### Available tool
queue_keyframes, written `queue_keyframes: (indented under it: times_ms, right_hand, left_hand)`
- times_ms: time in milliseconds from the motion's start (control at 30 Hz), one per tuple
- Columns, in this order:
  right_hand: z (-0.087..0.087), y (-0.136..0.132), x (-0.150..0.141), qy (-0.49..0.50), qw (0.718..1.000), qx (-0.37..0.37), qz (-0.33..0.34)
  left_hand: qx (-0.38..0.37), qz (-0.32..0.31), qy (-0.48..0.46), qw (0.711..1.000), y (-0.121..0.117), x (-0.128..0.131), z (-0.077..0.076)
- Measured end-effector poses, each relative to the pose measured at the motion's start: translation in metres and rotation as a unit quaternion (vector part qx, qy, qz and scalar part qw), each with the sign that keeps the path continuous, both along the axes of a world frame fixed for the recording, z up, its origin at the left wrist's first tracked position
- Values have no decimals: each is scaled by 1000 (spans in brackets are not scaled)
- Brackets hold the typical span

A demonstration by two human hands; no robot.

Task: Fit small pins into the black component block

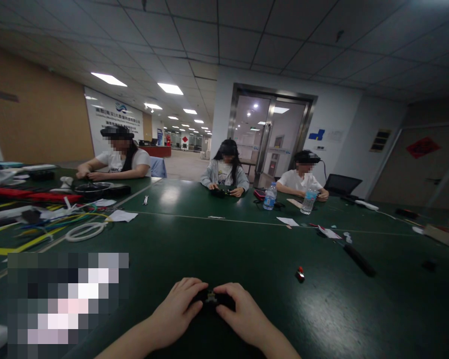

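Both my hands meet at the front middle of the green table (164, 259). Between them is a small black object with a brass-coloured piece at its centre (210, 297). My left hand (177, 309) grips its left end between thumb and fingers. From the other side, my right hand (243, 311) pinches the right end in the same way. The fingers cover most of the object, so its kind cannot be made out. A small red and silver item (300, 274) lies on the table to the right of my right hand.
A dark long-handled tool (359, 260) lies to the right. Two water bottles (270, 196) stand farther back. Coiled white tubing (85, 232), loose wires and paper (122, 216) are on the left. Three people sit across the table. A blurred patch hides the lower left.
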State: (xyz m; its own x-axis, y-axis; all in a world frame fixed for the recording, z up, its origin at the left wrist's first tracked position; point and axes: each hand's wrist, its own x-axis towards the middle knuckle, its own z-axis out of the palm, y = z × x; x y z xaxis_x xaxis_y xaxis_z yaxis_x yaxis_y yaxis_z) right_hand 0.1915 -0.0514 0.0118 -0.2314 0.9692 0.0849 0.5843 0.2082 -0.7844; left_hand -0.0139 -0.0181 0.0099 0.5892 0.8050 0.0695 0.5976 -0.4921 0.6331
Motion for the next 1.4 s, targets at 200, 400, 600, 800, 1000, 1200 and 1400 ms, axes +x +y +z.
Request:
queue_keyframes:
  times_ms: [200, 400, 600, 800, 1000, 1200, 1400]
  right_hand:
    - [1, 0, 0, 1, 1000, -1, 2]
    - [-2, 0, -1, 2, 1000, 11, 3]
    - [0, 0, 0, -6, 1000, -5, 1]
    - [4, -2, 0, -13, 1000, -14, 0]
    - [7, -2, -2, -3, 1000, -8, 2]
    - [7, -3, -3, -3, 1000, -7, 1]
    - [3, -1, -3, -12, 1000, 1, -4]
  left_hand:
    - [2, 0, -3, 1000, 1, 0, -3]
    - [6, 0, -1, 1000, 0, 1, -2]
    - [3, 1, -12, 1000, 0, 0, -2]
    - [-4, 5, -16, 1000, 1, -2, -4]
    - [-5, 9, -30, 999, 0, -1, -3]
    - [-10, 11, -29, 999, -1, 0, -2]
    - [-3, 11, -31, 999, 0, -1, -5]
